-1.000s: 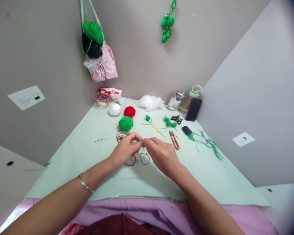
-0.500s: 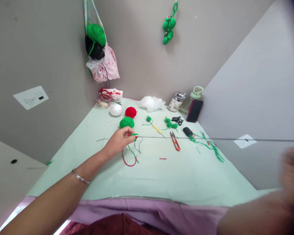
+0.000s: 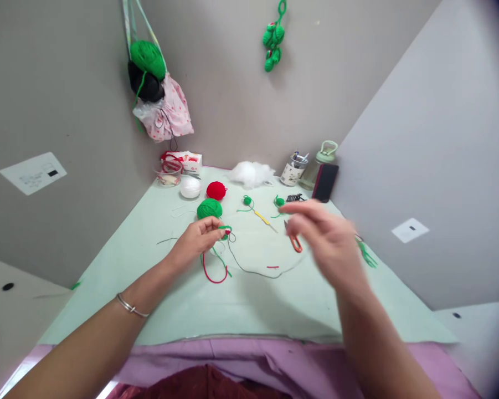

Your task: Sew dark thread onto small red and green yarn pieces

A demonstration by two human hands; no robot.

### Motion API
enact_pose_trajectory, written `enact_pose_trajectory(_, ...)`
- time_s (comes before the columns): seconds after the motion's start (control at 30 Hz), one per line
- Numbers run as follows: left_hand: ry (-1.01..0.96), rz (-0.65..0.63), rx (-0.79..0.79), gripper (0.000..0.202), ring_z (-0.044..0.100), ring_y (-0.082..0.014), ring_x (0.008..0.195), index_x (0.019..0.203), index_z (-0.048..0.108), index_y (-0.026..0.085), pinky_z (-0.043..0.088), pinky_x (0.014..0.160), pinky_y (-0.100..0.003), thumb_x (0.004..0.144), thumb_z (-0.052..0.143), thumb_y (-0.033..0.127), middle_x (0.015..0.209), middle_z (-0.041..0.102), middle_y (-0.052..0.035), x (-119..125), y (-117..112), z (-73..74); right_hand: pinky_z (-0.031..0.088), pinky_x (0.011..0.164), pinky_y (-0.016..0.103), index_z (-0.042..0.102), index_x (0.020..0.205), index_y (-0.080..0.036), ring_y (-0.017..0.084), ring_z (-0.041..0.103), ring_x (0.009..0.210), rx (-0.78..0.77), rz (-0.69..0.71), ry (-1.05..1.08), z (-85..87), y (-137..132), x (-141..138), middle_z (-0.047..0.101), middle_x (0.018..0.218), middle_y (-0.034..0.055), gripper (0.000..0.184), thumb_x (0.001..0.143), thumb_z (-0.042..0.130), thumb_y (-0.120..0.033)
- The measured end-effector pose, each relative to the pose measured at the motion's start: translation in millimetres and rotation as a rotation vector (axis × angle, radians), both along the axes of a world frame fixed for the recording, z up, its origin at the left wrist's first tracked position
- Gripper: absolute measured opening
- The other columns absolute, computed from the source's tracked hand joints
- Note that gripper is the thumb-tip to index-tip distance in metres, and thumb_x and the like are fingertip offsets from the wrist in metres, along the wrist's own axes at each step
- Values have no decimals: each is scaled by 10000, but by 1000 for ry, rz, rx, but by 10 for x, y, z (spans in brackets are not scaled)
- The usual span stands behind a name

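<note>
My left hand (image 3: 201, 237) pinches a small crocheted piece (image 3: 227, 231) in green, red and a little white, held just above the table. A green tail and a red yarn tail (image 3: 214, 281) dangle under it. Out of the piece runs a thin dark thread (image 3: 249, 270), which sags in a slack curve and fades toward my right hand (image 3: 326, 235). That hand hovers over the right of the table, blurred by motion, forefinger stretched forward; whether its fingers grip a needle or the thread does not show. Orange-handled thread snips (image 3: 294, 243) lie beside it, partly covered.
Green (image 3: 210, 209), red (image 3: 216, 190) and white (image 3: 190, 187) yarn balls sit behind my left hand. Nearby are a yellow crochet hook (image 3: 261, 217), white stuffing (image 3: 251, 174), a pen cup (image 3: 293, 169), a bottle (image 3: 311, 172) and a phone (image 3: 325, 183).
My right hand has come back from the far right edge toward the middle. The thread, taut before, now hangs slack. My left hand keeps its hold on the crocheted piece.
</note>
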State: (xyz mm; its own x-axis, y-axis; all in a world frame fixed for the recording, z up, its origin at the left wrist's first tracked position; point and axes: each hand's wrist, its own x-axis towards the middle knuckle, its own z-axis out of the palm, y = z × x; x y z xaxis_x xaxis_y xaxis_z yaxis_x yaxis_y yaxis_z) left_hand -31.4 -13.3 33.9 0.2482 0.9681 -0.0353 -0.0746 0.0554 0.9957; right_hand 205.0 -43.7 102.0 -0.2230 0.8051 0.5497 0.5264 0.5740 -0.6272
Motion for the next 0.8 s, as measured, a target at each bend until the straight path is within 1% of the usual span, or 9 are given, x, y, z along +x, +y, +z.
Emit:
enact_pose_trajectory(0.1, 4, -3, 14, 259, 280, -59, 491, 866, 568, 191, 198, 473, -235, 787, 700, 400, 637, 424, 65, 27, -33, -4, 436, 632, 274, 678, 876, -206, 128, 532, 664, 9, 73, -123, -233, 22, -269, 554, 759, 22, 119, 918, 604, -289)
enact_pose_trajectory(0.2, 35, 18, 36, 265, 301, -62, 513, 849, 561, 187, 237, 491, -233, 793, 703, 404, 657, 437, 62, 52, -59, 3, 424, 621, 271, 664, 888, -197, 120, 508, 632, 57, 67, -195, -501, 88, -471, 544, 780, 25, 103, 901, 639, -296)
enact_pose_trajectory(0.3, 58, 31, 76, 264, 353, -69, 549, 832, 568, 183, 299, 535, -233, 793, 705, 405, 702, 497, 48, 79, -93, 22, 418, 612, 270, 659, 896, -201, 125, 512, 634, 65, 49, -199, -619, 129, -518, 542, 787, 30, 100, 925, 593, -270)
enact_pose_trajectory(0.37, 66, 30, 97, 265, 389, -76, 576, 824, 571, 180, 329, 567, -235, 788, 708, 403, 736, 529, 38, 93, -114, 35, 421, 612, 266, 651, 874, -201, 127, 522, 654, 37, 60, -158, -600, 130, -502, 539, 782, 30, 112, 932, 559, -227)
enact_pose_trajectory(0.5, 81, 21, 133, 258, 446, -93, 633, 826, 576, 171, 359, 611, -237, 784, 703, 392, 783, 554, 21, 100, -118, 42, 420, 598, 263, 632, 800, -195, 127, 515, 664, -84, 124, -20, -441, 71, -445, 524, 742, 16, 124, 909, 574, -203)
enact_pose_trajectory(0.57, 92, 51, 135, 254, 474, -105, 665, 830, 575, 169, 370, 628, -238, 782, 702, 384, 782, 556, 16, 92, -103, 42, 435, 618, 268, 640, 796, -192, 128, 523, 683, -121, 223, 41, -347, 21, -394, 539, 738, 15, 127, 909, 584, -201)
enact_pose_trajectory(0.63, 90, 73, 122, 250, 496, -112, 687, 834, 576, 167, 379, 646, -240, 778, 705, 374, 769, 559, 15, 81, -91, 45, 454, 655, 277, 660, 807, -188, 133, 543, 714, -138, 386, 55, -262, -27, -324, 578, 745, 22, 111, 904, 608, -195)
enact_pose_trajectory(0.73, 59, 27, 118, 237, 523, -116, 718, 850, 590, 162, 390, 670, -242, 782, 704, 359, 800, 594, 2, 72, -91, 42, 469, 668, 276, 684, 813, -177, 133, 565, 726, -204, 605, 43, -186, -61, -204, 620, 751, 32, 75, 882, 658, -190)
enact_pose_trajectory(0.8, 39, -20, 116, 232, 517, -108, 693, 871, 601, 166, 382, 640, -238, 799, 691, 366, 833, 617, -7, 70, -95, 23, 467, 656, 266, 695, 834, -175, 123, 568, 715, -274, 646, 44, -179, -47, -136, 621, 760, 32, 98, 905, 632, -196)
